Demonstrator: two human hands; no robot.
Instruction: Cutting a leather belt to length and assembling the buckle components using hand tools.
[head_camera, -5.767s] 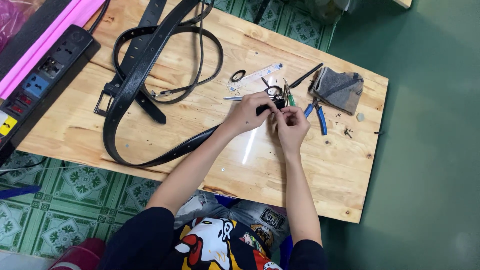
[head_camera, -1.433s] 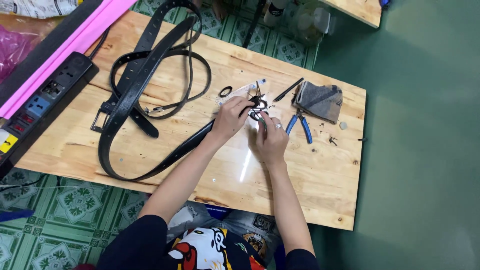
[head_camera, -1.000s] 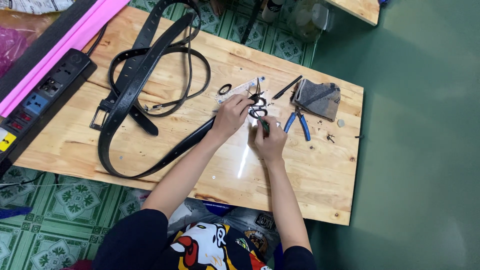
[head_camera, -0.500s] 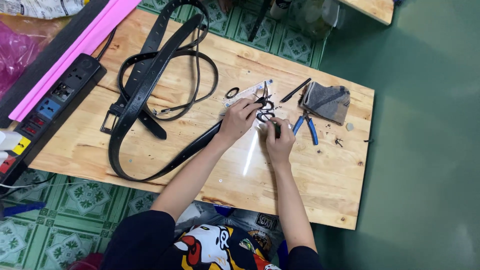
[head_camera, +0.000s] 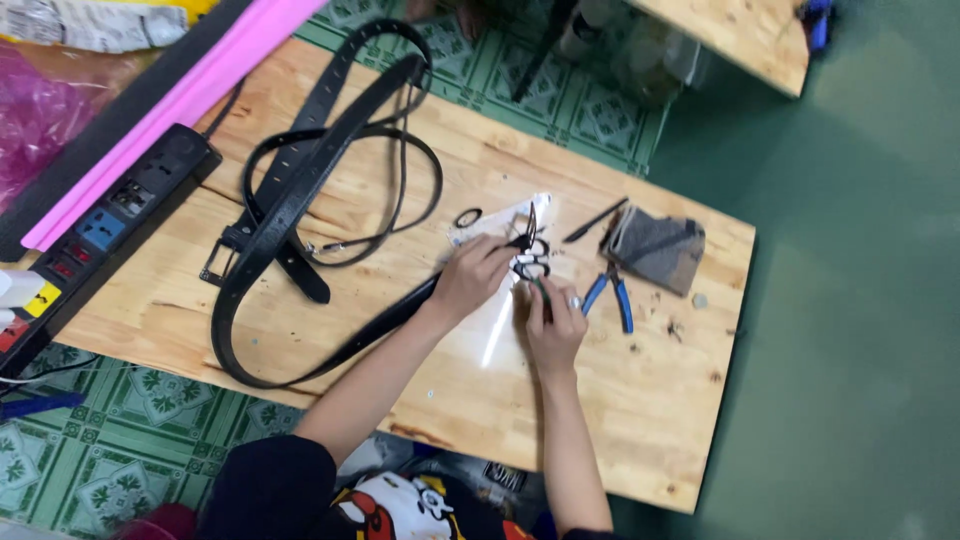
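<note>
Black belt (head_camera: 300, 190) lies in loops on wooden table (head_camera: 620, 430), one end under left hand (head_camera: 470, 280), which presses it down. Right hand (head_camera: 555, 325) pinches thin tool beside scissors (head_camera: 530, 255). Blue pliers (head_camera: 610, 295) just right of hands.

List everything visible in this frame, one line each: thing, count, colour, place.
wooden table: one, light wood, centre
belts: several, count unclear, black, looped on the table's left half
small ring: one, black, on the table above the hands
scissors: one, dark handles, at the hands
pliers: one, blue handles, right of the hands
grey pouch: one, grey, table's right end
power strip: one, black, table's left edge
pink board: one, pink, top left
tiled floor: green pattern, lower left
second table: one, light wood, top right
left hand: on the belt end by the scissors
right hand: beside the scissors, holding a thin tool
</note>
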